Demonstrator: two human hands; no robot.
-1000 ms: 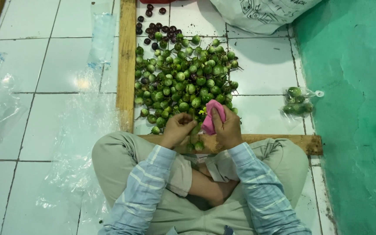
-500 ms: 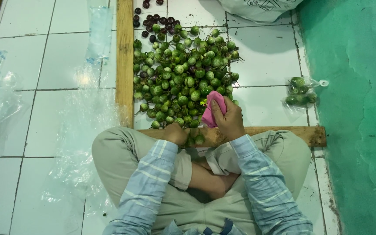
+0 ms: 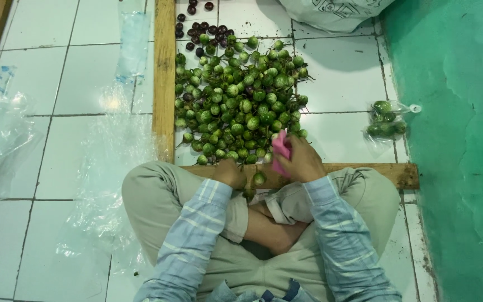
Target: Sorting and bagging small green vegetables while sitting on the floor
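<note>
I sit cross-legged on white tiles in front of a heap of small round green fruits [image 3: 236, 100]. My right hand [image 3: 303, 162] is closed around a pink object [image 3: 280, 148] at the heap's near edge. My left hand [image 3: 230, 172] rests knuckles-up on the wooden plank [image 3: 375, 170] beside the nearest fruits. Its fingers are curled under and hidden. One green fruit [image 3: 259, 179] lies on the plank between my two hands.
Several dark purple fruits [image 3: 197, 31] lie behind the heap. A filled clear bag of green fruits [image 3: 386, 120] sits to the right, by the green surface [image 3: 459, 140]. An upright wooden plank [image 3: 164, 78] borders the heap's left. Clear plastic bags [image 3: 1, 134] lie left; a white sack [image 3: 331, 11] lies behind.
My left hand has drawn back from the heap to the plank. My right hand with the pink object has stayed at the heap's edge.
</note>
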